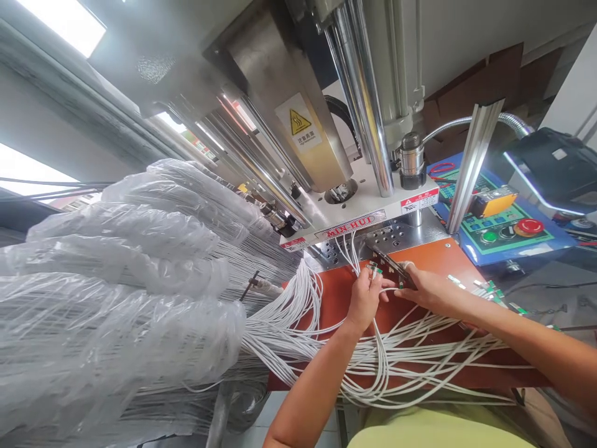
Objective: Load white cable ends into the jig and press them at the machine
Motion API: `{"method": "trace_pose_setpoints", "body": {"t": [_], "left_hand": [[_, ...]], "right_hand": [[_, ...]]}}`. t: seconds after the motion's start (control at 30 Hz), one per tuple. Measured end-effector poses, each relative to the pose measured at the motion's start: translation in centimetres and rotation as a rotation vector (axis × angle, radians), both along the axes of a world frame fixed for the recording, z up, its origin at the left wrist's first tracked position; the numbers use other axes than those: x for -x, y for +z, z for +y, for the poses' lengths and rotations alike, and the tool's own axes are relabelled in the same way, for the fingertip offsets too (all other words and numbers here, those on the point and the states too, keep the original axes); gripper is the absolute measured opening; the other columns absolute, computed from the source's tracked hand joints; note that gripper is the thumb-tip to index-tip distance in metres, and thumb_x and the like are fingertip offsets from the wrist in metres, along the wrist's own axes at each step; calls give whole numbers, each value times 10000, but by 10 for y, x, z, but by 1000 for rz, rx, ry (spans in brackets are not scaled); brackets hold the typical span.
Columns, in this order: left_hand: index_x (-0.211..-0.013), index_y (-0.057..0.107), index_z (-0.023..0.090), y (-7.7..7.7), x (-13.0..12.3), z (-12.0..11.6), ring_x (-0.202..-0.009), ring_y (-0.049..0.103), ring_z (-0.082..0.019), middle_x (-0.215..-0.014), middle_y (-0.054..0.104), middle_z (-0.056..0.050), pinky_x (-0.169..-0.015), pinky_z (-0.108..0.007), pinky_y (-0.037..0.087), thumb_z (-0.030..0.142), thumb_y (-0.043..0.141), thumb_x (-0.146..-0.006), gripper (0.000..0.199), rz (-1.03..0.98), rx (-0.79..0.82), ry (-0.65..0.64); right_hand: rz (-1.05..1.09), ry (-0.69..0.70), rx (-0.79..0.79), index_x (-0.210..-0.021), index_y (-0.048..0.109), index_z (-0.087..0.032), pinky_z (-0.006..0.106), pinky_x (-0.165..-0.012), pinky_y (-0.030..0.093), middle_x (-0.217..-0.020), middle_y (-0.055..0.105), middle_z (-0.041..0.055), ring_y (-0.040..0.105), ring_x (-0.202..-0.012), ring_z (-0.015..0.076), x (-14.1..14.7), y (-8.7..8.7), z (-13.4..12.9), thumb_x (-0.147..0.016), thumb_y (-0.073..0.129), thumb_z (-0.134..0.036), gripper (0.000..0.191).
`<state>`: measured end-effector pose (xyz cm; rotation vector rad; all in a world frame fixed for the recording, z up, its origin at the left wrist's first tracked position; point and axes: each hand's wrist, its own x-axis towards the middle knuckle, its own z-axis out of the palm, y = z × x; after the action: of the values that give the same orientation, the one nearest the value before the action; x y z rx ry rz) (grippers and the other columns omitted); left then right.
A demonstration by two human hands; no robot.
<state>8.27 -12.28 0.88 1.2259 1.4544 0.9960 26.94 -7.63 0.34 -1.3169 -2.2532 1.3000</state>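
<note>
My left hand is closed in a pinch on the end of a white cable, and a small green-and-metal connector end shows at its fingertips. Close beside it, my right hand is wrapped round a dark, slim metal tool that looks like pliers. The tool points forward and left, toward the front of the press. Several white cables run from under the press plate down past my left hand. Both hands are above the orange-brown work board. My right palm hides the tool's rear part.
Many loose white cables cross the board, with green-tipped connectors at right. Plastic-wrapped cable bundles fill the left side. Metal guide posts stand ahead. A blue control panel with a red button is at right.
</note>
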Motion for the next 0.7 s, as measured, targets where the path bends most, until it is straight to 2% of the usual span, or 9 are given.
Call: {"method": "trace_pose_setpoints", "body": {"t": [0.13,0.2,0.3,0.37,0.43,0.7], "left_hand": [[-771,541,163,3,3,5,-574,486,-87,-705,609,-5,-524,-186,384,377,571,-846,228,-64,62,93],[-723,548,158,6,5,8,-560,433,-76,-660,548,19,-541,-187,363,375,574,-843,249,6,28,96],[-736,600,159,12,6,10,-612,448,-89,-658,549,28,-608,-203,372,396,557,-865,273,274,-86,7],[-760,632,163,16,6,11,-634,465,-96,-668,572,32,-638,-209,378,392,578,-854,254,396,-104,-89],[-778,648,163,18,5,12,-626,465,-96,-667,580,35,-631,-209,376,387,594,-841,239,436,-83,-148],[-747,598,161,15,6,16,-646,457,-99,-676,559,37,-640,-206,362,385,511,-891,281,466,-75,-228]], "right_hand": [[-45,2,-6,-983,342,-244,322,-692,420,-846,629,46,600,-748,222,0,-4,0,-885,468,-520,319],[-65,-6,-14,-977,340,-244,318,-684,416,-843,623,46,597,-747,222,0,-2,0,-884,464,-526,322],[-60,-10,-5,-960,336,-247,309,-658,405,-844,623,43,594,-742,218,0,1,0,-882,467,-506,301],[-50,-8,4,-938,331,-249,308,-641,398,-837,623,39,588,-734,215,0,2,1,-886,461,-509,295],[-52,-12,7,-924,332,-248,311,-637,395,-844,626,43,588,-740,218,0,1,1,-886,458,-523,304],[-35,-24,17,-1001,387,-242,337,-700,421,-952,661,82,624,-844,250,-1,2,1,-882,468,-522,315]]}}
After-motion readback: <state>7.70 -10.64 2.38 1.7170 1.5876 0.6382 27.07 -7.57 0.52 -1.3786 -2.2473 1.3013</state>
